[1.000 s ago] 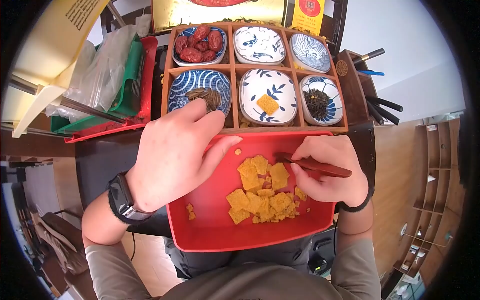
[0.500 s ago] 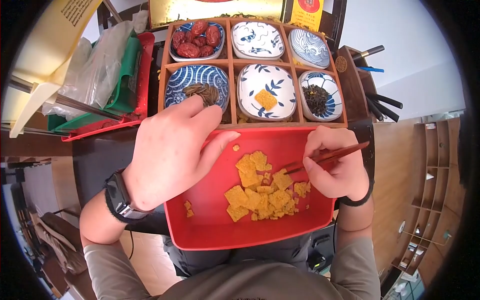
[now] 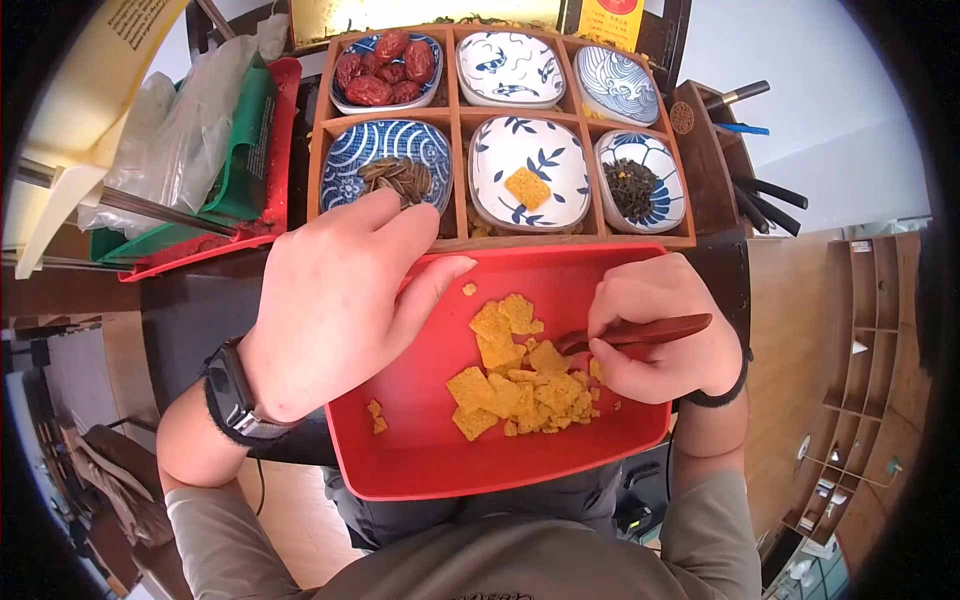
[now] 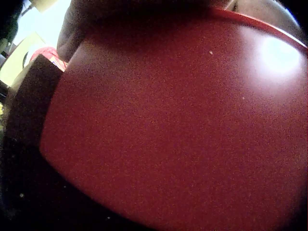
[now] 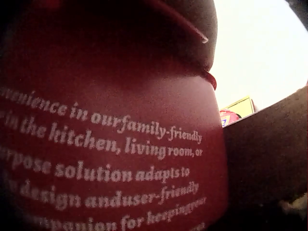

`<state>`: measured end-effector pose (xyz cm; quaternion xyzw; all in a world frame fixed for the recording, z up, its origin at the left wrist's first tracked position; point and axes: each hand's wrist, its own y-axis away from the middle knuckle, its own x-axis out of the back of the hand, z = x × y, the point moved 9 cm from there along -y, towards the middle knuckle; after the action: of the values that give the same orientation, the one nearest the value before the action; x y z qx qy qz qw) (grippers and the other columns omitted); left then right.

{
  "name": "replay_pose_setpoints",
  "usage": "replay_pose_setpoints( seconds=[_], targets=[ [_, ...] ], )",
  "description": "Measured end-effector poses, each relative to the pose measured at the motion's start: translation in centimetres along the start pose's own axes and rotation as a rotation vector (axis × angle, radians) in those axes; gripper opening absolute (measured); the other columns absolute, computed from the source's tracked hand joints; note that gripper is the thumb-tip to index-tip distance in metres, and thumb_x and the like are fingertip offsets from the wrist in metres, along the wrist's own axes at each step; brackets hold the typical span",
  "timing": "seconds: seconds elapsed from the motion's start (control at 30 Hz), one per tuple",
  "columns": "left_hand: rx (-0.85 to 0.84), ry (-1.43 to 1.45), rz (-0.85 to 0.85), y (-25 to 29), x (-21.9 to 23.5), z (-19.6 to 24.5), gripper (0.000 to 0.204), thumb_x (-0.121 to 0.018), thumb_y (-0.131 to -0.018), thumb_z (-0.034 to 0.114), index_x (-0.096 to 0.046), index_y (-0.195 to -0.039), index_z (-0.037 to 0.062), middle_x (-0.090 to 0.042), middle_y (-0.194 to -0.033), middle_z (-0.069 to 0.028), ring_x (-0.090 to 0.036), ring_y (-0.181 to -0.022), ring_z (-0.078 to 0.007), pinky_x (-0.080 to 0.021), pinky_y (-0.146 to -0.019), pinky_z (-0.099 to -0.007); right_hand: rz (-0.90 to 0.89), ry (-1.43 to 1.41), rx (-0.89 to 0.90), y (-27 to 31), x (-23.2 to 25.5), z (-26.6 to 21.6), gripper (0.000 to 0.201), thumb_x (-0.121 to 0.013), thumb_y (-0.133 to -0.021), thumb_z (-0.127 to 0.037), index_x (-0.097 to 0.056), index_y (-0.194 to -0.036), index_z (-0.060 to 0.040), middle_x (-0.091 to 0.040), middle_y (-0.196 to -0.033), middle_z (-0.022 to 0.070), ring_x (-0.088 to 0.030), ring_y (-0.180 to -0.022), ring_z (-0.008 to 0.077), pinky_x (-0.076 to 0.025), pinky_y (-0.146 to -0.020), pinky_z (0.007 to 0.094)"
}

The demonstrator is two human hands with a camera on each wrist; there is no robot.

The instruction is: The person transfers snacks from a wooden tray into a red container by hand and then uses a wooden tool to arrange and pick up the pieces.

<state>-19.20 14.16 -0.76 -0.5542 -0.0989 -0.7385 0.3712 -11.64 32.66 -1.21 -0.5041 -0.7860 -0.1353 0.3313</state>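
Note:
My right hand [image 3: 665, 325] pinches dark reddish-brown wooden tweezers [image 3: 660, 330] between thumb and fingers. Their tips are at the yellow crispy pieces [image 3: 525, 395], a mix of square chips and crumbs in a red plastic box [image 3: 400, 455]. At the box's upper left corner, my left hand [image 3: 335, 295] grips the rim, thumb along the inner side and fingers beyond it. That hand's wrist view is filled by the box's red wall [image 4: 168, 120]; the right one shows its printed side [image 5: 110, 144]. One square chip [image 3: 527, 187] lies in a leaf-patterned dish [image 3: 490, 190].
Behind the box stands a wooden divided tray [image 3: 455, 180]. Its dishes hold red dates [image 3: 390, 70], striped seeds [image 3: 400, 180] and dark tea leaves [image 3: 630, 185]. A green-and-red bin [image 3: 250, 150] with plastic bags is at left, a wooden pen holder [image 3: 705, 135] at right.
The tweezers shifted right with my right hand, then back left and down into the pieces. Chips near their tips moved slightly. My left hand keeps its grip on the box.

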Motion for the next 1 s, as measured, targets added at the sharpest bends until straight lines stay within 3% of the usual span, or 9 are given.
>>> replay_pose_setpoints(
  seconds=[0.1,0.4,0.5,0.7,1.0],
  targets=[
    [-0.004,-0.001,0.001,0.0,0.0,0.0,0.035,-0.082,-0.096,0.026,-0.057,-0.085,0.0035,-0.055,-0.080,-0.0150,-0.060,-0.071,-0.0398,-0.046,-0.061,-0.0476,-0.020,-0.079,-0.016,-0.1,0.0,0.1,0.016,-0.079,-0.079,-0.007,-0.064,-0.083,-0.0082,-0.064,-0.071,0.0089,-0.065,-0.064,0.0327,-0.049,-0.057,0.0397],
    [-0.014,0.009,0.001,0.0,0.0,0.0,0.035,-0.082,-0.096,0.025,-0.057,-0.085,0.0036,-0.054,-0.080,-0.0150,-0.060,-0.071,-0.0398,-0.046,-0.061,-0.0476,0.065,-0.273,-0.171,0.6,0.6,1.1,0.010,-0.078,-0.085,-0.002,-0.068,-0.087,-0.0032,-0.070,-0.076,0.0074,-0.070,-0.067,0.0189,-0.052,-0.062,0.0297],
    [-0.013,0.005,-0.002,0.0,0.0,0.0,0.035,-0.081,-0.096,0.025,-0.057,-0.085,0.0038,-0.054,-0.080,-0.0149,-0.060,-0.071,-0.0399,-0.046,-0.061,-0.0476,0.111,-0.157,-0.142,0.5,0.8,0.9,0.011,-0.080,-0.085,-0.003,-0.069,-0.087,-0.0038,-0.069,-0.077,0.0084,-0.069,-0.066,0.0222,-0.052,-0.062,0.0314],
    [-0.007,-0.002,-0.005,0.0,0.0,0.0,0.035,-0.081,-0.097,0.025,-0.057,-0.085,0.0040,-0.054,-0.080,-0.0149,-0.060,-0.071,-0.0399,-0.046,-0.061,-0.0473,0.005,-0.007,0.047,-0.2,-0.1,-0.3,0.015,-0.082,-0.082,-0.007,-0.070,-0.090,-0.0086,-0.066,-0.075,0.0090,-0.068,-0.069,0.0327,-0.052,-0.060,0.0396],
    [-0.006,0.000,-0.009,0.0,0.0,0.0,0.036,-0.081,-0.097,0.026,-0.056,-0.084,0.0041,-0.054,-0.079,-0.0145,-0.060,-0.070,-0.0394,-0.046,-0.060,-0.0472,-0.122,-0.001,0.097,-0.1,-0.6,-0.7,0.017,-0.082,-0.081,-0.008,-0.068,-0.091,-0.0097,-0.066,-0.075,0.0092,-0.068,-0.069,0.0334,-0.051,-0.059,0.0413]
  ],
)
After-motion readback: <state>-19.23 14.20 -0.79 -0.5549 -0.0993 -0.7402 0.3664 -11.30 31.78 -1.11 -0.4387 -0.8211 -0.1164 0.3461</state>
